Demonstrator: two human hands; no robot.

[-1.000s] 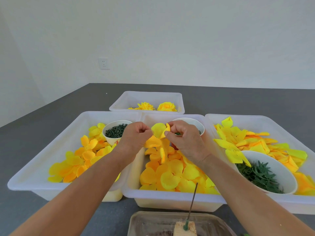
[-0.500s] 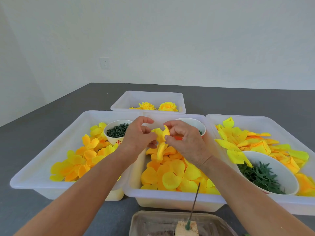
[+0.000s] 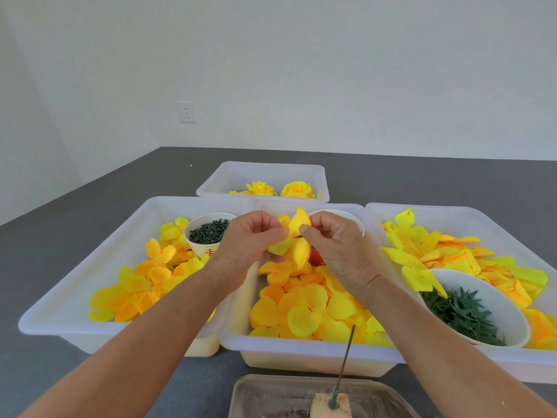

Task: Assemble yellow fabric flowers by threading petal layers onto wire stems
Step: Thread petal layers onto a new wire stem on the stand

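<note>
One camera worn on the head, facing forward and down, near the trays [image 3: 135, 327], hands [image 3: 250, 245] in the middle

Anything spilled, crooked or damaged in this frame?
Only the wire stem: it leans right instead of standing straight in its foam block. Petals stay inside their bins; both the left hand and right hand pinch one petal piece.

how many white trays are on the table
4: left tray, middle tray under the hands, right tray, and a smaller far tray holding finished flowers.
</note>
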